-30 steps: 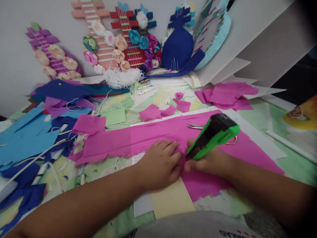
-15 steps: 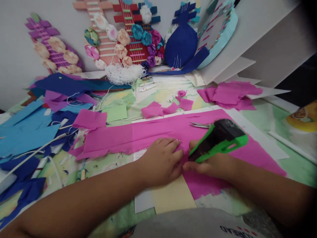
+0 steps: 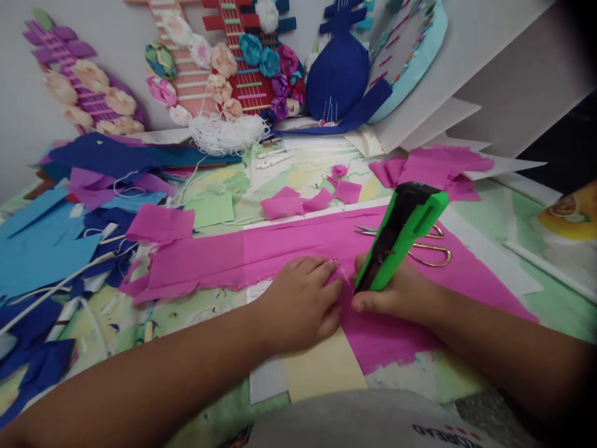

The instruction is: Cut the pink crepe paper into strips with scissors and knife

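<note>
In the head view, we see our left hand (image 3: 303,305) lying back-up on the pink crepe paper (image 3: 466,292), its fingers bent and drawn together; we cannot tell whether anything is pinched beneath them. Our right hand (image 3: 396,298) has its fingers and thumb wrapped round the lower part of a green-and-black hand tool (image 3: 408,224), which leans away to the right, its narrow end down beside our left fingers. We cannot make out its exact kind, nor any lettering on it.

The crepe paper spreads under both hands, over a white sheet (image 3: 506,267) and reaching out to the left. Gold-handled scissors (image 3: 431,255) lie on it, partly hidden behind the tool. Nearest us, a cream sheet (image 3: 321,367) pokes out from under the pink.

For writing, our pale shirt (image 3: 354,423) carries dark letters at the lower edge, apparently ending in "READ", with small red marks beside them; the beginning is unclear. A yellow printed package (image 3: 571,214) at the right edge shows a picture, but no words we can read.

Farther back, white yarn (image 3: 228,134) sits in a tangle before decorated lute-shaped cutouts, among them a blue lute-shaped cutout (image 3: 338,81).
</note>
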The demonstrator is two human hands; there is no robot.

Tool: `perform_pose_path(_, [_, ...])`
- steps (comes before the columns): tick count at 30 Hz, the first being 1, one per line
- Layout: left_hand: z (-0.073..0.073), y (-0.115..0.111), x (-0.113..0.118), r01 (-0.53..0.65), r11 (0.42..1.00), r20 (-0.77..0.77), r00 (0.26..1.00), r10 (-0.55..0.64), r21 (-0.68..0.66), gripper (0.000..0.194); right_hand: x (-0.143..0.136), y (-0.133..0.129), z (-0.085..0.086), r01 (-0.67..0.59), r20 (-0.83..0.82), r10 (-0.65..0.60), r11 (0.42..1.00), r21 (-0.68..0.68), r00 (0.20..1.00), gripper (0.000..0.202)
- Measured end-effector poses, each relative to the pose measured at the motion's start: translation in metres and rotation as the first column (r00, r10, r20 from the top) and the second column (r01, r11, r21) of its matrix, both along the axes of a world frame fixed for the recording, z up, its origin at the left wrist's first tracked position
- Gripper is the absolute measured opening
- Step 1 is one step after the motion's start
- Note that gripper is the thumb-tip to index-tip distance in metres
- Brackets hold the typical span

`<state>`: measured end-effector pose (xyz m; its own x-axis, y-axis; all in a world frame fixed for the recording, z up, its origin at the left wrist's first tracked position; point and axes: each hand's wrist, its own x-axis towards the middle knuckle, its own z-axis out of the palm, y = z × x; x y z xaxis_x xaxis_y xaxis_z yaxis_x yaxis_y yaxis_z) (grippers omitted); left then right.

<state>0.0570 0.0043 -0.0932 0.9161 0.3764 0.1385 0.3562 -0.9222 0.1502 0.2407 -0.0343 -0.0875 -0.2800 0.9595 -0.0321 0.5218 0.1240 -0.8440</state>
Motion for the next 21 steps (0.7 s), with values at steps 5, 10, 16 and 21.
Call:
perform_pose_path(5, [0.0010,0.0006,-0.0004,0.003,1.000,-0.018,1.000,-0.003,-0.009,0.035,-0.0045,-0.0061,0.0034,-0.037,0.204,0.019,0.996,0.087,0.979,0.033])
perform_pose_path(10, [0.0013,0.0011,-0.0004,0.005,1.000,-0.011,1.000,-0.005,-0.010,0.032,-0.0053,-0.0097,0.0022,-0.051,0.238,0.017,0.989,0.140,0.971,0.032])
perform_pose_path(16, [0.0002,-0.0013,-0.0004,-0.020,1.000,-0.005,1.000,0.020,0.024,0.036,-0.0001,-0.0028,-0.0009,0.127,-0.025,-0.127,0.992,-0.007,0.992,0.040])
perform_pose_path(21, [0.0003,-0.0015,-0.0005,-0.015,1.000,-0.023,1.000,0.015,0.001,0.035,0.0030,-0.0013,-0.0025,0.046,-0.101,-0.053,0.996,-0.071,0.993,0.042])
